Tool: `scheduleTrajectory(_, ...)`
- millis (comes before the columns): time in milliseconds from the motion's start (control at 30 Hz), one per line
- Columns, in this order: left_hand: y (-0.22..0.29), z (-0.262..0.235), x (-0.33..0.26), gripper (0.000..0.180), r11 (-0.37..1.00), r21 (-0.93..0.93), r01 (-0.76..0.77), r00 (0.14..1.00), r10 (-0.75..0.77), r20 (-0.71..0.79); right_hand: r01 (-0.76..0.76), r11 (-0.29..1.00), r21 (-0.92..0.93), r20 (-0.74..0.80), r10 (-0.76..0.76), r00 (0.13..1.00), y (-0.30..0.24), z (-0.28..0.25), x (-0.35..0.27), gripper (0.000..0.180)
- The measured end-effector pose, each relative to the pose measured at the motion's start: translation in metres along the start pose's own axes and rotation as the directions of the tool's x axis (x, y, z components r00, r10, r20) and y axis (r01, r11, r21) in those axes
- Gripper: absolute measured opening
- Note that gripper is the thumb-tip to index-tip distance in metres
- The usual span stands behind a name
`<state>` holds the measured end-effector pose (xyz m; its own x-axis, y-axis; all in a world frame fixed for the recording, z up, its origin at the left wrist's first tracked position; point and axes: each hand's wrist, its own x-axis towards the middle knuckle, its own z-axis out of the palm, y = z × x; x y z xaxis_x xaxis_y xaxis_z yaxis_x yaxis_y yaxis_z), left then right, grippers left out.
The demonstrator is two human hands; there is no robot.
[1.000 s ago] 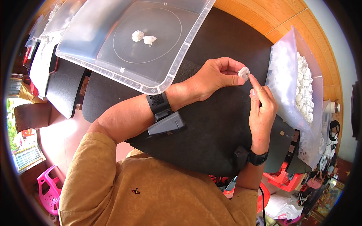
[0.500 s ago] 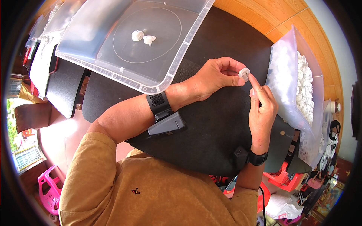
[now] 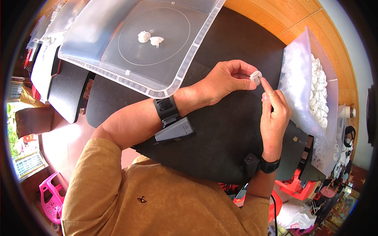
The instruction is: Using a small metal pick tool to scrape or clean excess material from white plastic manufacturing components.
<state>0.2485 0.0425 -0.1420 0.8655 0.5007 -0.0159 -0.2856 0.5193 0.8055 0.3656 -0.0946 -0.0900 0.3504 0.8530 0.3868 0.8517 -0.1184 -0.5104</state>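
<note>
My left hand [image 3: 226, 82] pinches a small round white plastic part [image 3: 256, 77] between its thumb and fingers, above the dark table. From the right, the stretched index finger of my right hand [image 3: 275, 108] reaches the edge of that part and seems to touch it. The right thumb stands apart from the index finger, and the other fingers are curled, with nothing visible in them. Two similar white plastic pieces [image 3: 150, 39] lie on the bottom of a large clear plastic bin [image 3: 185, 72] beyond my left forearm.
At the right, a translucent bin [image 3: 295, 78] holds a heap of white plastic parts [image 3: 318, 92]. The black table [image 3: 212, 145] lies beneath my hands. A red stool [image 3: 296, 187] is at the lower right, and a pink plastic chair [image 3: 52, 198] at the lower left.
Almost nothing differs. The white part and both hands hold nearly the same place, with at most a very slight shift.
</note>
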Motion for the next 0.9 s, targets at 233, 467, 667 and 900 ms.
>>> scheduleTrajectory(233, 0.0005, 0.0001, -0.0003, 0.030, 1.000, 0.014, 0.001, 1.000, -0.001, -0.003, -0.005, 1.000, -0.016, 0.011, 0.005, 1.000, -0.0021, -0.0010, 0.0001, 0.040)
scheduleTrajectory(467, 0.0009, 0.0001, -0.0005, 0.029, 1.000, 0.014, -0.003, 1.000, 0.003, -0.003, 0.004, 1.000, -0.018, 0.013, -0.003, 1.000, -0.0025, 0.0003, -0.0003, 0.041)
scheduleTrajectory(667, -0.0002, -0.0001, -0.0004, 0.029, 0.999, 0.038, -0.017, 1.000, 0.017, 0.000, 0.013, 1.000, -0.024, 0.008, -0.013, 1.000, -0.0041, 0.0000, -0.0006, 0.041)
scheduleTrajectory(900, 0.0003, 0.0008, -0.0004, 0.030, 1.000, 0.018, -0.018, 1.000, 0.018, -0.011, -0.021, 0.998, -0.062, -0.008, 0.020, 1.000, -0.0051, -0.0013, -0.0003, 0.039)
